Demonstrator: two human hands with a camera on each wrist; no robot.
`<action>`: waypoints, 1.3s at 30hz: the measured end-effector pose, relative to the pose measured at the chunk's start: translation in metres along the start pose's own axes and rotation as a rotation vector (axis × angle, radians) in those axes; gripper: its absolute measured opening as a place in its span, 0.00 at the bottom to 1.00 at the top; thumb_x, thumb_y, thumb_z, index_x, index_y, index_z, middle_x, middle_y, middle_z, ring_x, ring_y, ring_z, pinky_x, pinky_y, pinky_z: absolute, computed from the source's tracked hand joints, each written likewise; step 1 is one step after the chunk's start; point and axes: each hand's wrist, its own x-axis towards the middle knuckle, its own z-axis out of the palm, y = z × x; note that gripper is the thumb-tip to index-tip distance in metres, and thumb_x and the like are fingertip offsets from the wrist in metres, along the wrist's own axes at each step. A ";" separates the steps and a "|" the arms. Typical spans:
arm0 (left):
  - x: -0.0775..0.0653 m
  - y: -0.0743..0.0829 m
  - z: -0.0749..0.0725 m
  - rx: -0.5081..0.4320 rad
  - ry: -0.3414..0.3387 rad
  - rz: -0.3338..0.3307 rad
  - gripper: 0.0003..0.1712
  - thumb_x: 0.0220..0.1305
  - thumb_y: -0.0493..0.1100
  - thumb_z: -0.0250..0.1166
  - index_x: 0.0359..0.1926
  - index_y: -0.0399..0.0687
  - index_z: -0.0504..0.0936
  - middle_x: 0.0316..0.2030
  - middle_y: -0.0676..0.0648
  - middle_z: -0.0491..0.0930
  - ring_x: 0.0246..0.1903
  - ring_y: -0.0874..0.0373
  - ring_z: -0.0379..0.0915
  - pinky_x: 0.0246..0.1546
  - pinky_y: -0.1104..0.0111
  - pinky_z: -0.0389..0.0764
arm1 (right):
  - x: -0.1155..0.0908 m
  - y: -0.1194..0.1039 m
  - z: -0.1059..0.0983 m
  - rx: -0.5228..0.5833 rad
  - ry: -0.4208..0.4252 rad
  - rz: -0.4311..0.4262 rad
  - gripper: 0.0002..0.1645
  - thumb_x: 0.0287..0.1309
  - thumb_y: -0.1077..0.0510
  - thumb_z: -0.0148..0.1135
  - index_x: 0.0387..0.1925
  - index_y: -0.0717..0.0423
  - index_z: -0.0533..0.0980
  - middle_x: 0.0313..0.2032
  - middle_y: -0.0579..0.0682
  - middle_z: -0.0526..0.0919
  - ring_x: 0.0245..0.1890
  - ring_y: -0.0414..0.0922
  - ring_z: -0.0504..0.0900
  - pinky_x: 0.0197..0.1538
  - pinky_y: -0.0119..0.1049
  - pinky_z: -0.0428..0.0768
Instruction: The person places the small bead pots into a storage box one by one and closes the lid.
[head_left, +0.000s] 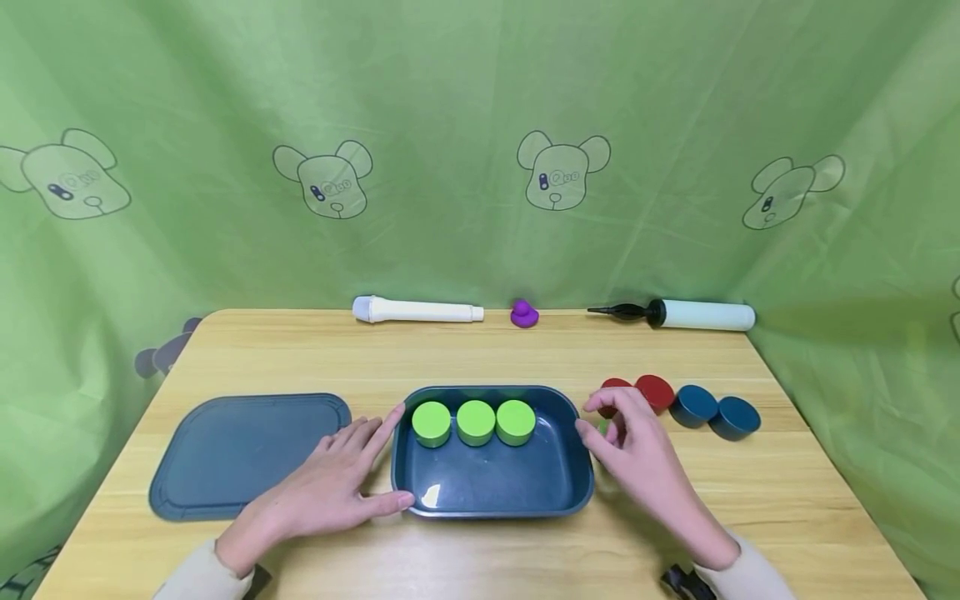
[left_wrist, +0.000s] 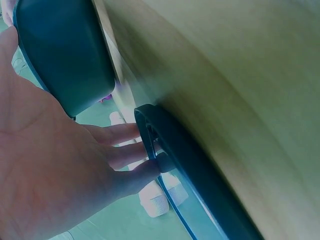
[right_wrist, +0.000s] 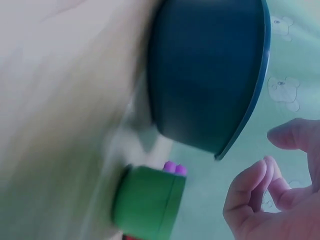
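A dark blue rectangular box holds three lime-green round blocks in a row along its far side; the middle one is close to its neighbours. My left hand, fingers spread, rests its thumb and index finger at the box's left rim. Just beyond the right rim hovers my right hand, its thumb and index finger apart with nothing between them and the other fingers bent. Another green block stands on the table beside the box in the right wrist view, mostly hidden by the right hand in the head view.
Left of the box lies a flat dark blue lid. Red blocks and blue blocks stand at the right. Along the back edge lie a white microphone, a purple duck and a hand pump, before a green curtain.
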 end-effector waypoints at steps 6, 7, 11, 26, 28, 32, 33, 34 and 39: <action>0.000 0.000 0.000 -0.002 -0.001 -0.004 0.63 0.70 0.83 0.56 0.91 0.67 0.37 0.80 0.31 0.61 0.79 0.28 0.55 0.72 0.26 0.56 | -0.008 0.014 -0.009 -0.005 0.022 0.052 0.11 0.69 0.62 0.75 0.49 0.53 0.81 0.44 0.54 0.74 0.30 0.44 0.75 0.33 0.31 0.74; 0.000 0.000 0.000 -0.002 0.000 -0.004 0.62 0.70 0.84 0.56 0.91 0.67 0.37 0.80 0.31 0.61 0.79 0.28 0.55 0.72 0.26 0.56 | -0.009 0.017 -0.010 -0.006 0.021 0.061 0.11 0.69 0.61 0.76 0.49 0.53 0.81 0.44 0.54 0.74 0.30 0.44 0.75 0.32 0.31 0.74; 0.000 0.000 0.001 -0.001 -0.001 -0.006 0.63 0.70 0.83 0.56 0.91 0.67 0.37 0.79 0.32 0.62 0.78 0.29 0.55 0.72 0.26 0.56 | -0.013 0.024 -0.013 -0.015 0.016 0.094 0.13 0.68 0.60 0.77 0.49 0.54 0.82 0.43 0.54 0.74 0.29 0.44 0.74 0.29 0.32 0.74; 0.000 -0.001 0.002 0.002 0.004 0.002 0.62 0.70 0.83 0.55 0.90 0.67 0.36 0.80 0.32 0.61 0.79 0.29 0.55 0.72 0.27 0.57 | -0.019 0.054 -0.019 -0.035 -0.130 0.203 0.23 0.61 0.63 0.81 0.54 0.56 0.80 0.50 0.56 0.77 0.32 0.46 0.79 0.31 0.33 0.79; 0.000 -0.001 0.002 0.001 0.004 0.002 0.62 0.70 0.83 0.55 0.90 0.67 0.37 0.80 0.32 0.61 0.79 0.29 0.55 0.72 0.27 0.57 | -0.020 0.057 -0.019 -0.036 -0.143 0.206 0.24 0.60 0.64 0.82 0.55 0.56 0.80 0.50 0.55 0.78 0.34 0.46 0.80 0.34 0.33 0.81; 0.000 0.000 0.001 -0.001 0.004 -0.001 0.62 0.70 0.83 0.55 0.90 0.67 0.37 0.80 0.32 0.61 0.79 0.29 0.55 0.72 0.27 0.56 | -0.019 0.059 -0.018 -0.042 -0.154 0.205 0.25 0.59 0.64 0.82 0.55 0.55 0.80 0.49 0.55 0.78 0.35 0.46 0.81 0.35 0.33 0.82; 0.000 0.000 0.001 -0.002 0.003 -0.002 0.62 0.70 0.83 0.55 0.90 0.67 0.37 0.80 0.32 0.61 0.79 0.29 0.55 0.72 0.27 0.56 | -0.019 0.060 -0.018 -0.044 -0.155 0.204 0.25 0.59 0.64 0.82 0.55 0.54 0.79 0.48 0.54 0.78 0.35 0.46 0.81 0.35 0.33 0.81; 0.000 0.000 0.001 -0.002 0.003 -0.003 0.62 0.70 0.83 0.55 0.90 0.67 0.37 0.80 0.32 0.61 0.79 0.29 0.55 0.72 0.27 0.56 | -0.018 0.060 -0.019 -0.047 -0.155 0.201 0.25 0.58 0.64 0.82 0.54 0.54 0.79 0.47 0.54 0.78 0.35 0.46 0.81 0.36 0.33 0.81; 0.000 0.000 0.001 0.002 0.006 -0.002 0.62 0.70 0.83 0.55 0.91 0.67 0.37 0.79 0.32 0.62 0.79 0.29 0.55 0.72 0.27 0.57 | -0.018 0.058 -0.020 -0.058 -0.153 0.213 0.26 0.58 0.63 0.83 0.54 0.53 0.79 0.41 0.52 0.80 0.34 0.46 0.81 0.35 0.34 0.81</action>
